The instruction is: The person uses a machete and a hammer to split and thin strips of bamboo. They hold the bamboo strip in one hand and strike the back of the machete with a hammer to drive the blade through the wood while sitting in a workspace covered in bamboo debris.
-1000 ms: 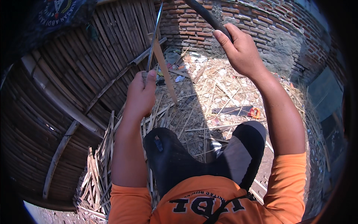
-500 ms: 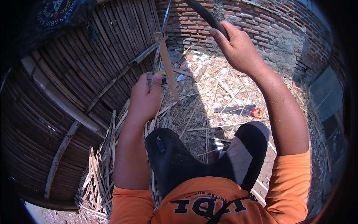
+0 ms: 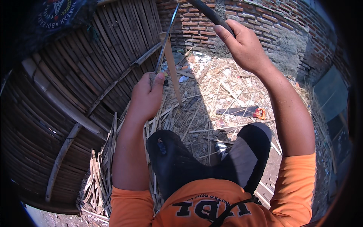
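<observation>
Your left hand (image 3: pixel 147 96) is wrapped around the short grip of a long blade (image 3: pixel 168 34), thumb uppermost, and the metal rises from just above those fingers toward the upper edge of your view. Your right hand (image 3: pixel 244 49) clasps a dark rod (image 3: pixel 210 14), thumb laid along its near side; the rod slants up and leftward from those fingers and out of view. A pale strip (image 3: pixel 172 70) stands tilted just beyond your left fingers, its top crossed by the blade; you cannot tell from here whether the two touch or one merely passes in front.

The blade looks stiff, narrow and slick along its metal, so your hold belongs on the grip, fingers well below the edge. The rod seems rigid and fairly heavy, best held firmly near its lower end, where your right hand has it. The strip appears light, a little springy and prone to splitting along its grain; its lower half, away from the metal, is the safer place to take hold.

Below your right fingers, well apart, a saw (image 3: pixel 245 112) lies on straw-like litter (image 3: pixel 227 85). Left of your left fingers runs a slatted wall (image 3: pixel 124 49).
</observation>
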The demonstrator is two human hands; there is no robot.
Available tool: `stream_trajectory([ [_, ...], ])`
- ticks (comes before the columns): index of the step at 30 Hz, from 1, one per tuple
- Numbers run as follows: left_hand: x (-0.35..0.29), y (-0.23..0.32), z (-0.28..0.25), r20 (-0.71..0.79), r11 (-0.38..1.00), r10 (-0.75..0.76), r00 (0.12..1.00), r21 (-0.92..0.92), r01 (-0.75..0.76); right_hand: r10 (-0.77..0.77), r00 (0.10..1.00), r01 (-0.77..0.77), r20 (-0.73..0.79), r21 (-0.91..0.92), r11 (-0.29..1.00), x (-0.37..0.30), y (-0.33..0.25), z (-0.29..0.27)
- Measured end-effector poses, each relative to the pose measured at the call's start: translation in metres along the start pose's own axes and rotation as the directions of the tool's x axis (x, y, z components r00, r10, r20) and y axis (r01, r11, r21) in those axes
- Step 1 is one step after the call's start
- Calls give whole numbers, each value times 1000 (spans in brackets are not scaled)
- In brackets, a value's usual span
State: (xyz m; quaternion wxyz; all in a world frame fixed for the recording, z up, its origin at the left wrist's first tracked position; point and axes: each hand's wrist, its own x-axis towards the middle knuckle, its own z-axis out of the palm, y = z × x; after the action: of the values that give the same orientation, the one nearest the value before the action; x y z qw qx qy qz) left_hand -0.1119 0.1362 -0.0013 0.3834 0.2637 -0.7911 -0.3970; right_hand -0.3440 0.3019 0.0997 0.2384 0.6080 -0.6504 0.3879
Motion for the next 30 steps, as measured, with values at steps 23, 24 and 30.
stream_trajectory([
  [23, -2, -5, -19, -45, 998, -58, 997, 1, 58, -6, 999, 3, -46, -83, 997, 4, 6, 3],
  [24, -5, -6, -20, -43, 998, -54, 998, 8, 54, -57, 991, 53, -123, -31, 998, 5, 2, 4],
  [30, -1, -6, -12, 24, 999, -35, 999, 8, 35, 35, 995, -12, 98, -235, 972, -2, 2, 23],
])
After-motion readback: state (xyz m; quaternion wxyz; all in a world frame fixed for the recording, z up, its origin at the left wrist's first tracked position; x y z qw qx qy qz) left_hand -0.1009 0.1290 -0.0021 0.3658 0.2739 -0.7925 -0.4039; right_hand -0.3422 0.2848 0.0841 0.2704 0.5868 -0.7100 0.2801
